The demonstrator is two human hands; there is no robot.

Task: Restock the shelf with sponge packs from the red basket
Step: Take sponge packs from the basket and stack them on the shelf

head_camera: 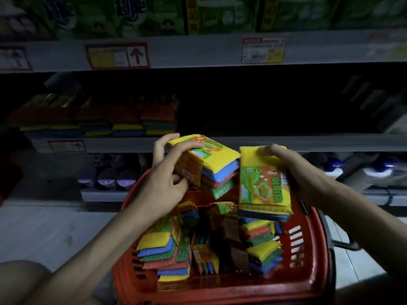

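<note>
At ten o'clock stacked packs (92,119) on the shelf (123,143) are blurring into gloom. The left hand (163,175) is gripping a tilted sponge pack (213,164) above the red basket (220,290); at three o'clock the right hand (299,172) is clutching a second pack (263,186).

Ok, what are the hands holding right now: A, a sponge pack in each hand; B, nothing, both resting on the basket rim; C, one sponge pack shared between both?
A: the left hand grips one sponge pack, the right hand a second sponge pack, both above the red basket.
</note>
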